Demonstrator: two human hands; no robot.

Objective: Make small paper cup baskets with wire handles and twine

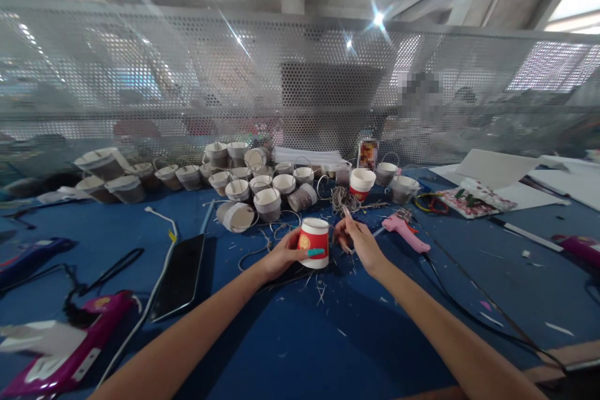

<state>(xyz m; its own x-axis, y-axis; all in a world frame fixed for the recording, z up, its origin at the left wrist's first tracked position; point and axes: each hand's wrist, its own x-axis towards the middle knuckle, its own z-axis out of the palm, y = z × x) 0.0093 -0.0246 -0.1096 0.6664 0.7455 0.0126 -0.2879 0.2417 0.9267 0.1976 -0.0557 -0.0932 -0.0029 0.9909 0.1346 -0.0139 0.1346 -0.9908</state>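
My left hand (284, 253) grips a red and white paper cup (315, 244) by its side, with a green-nailed thumb across the front. The cup stands roughly upright just above or on the blue table; whether its mouth faces up I cannot tell. Just right of the cup is my right hand (363, 242), its index finger raised and its other fingers curled in. Whatever those fingers may pinch is too small to make out. Behind that hand lies a tangle of grey-brown twine (344, 200), beside a stack of red and white paper cups (362, 182).
Several twine-handled little buckets (267, 203) crowd the back. A pink glue gun (407, 234) lies to the right, its cable trailing forward. A phone (179, 278), a white cord (162, 281) and a purple device (89, 337) occupy the left. White paper (499, 178) lies back right.
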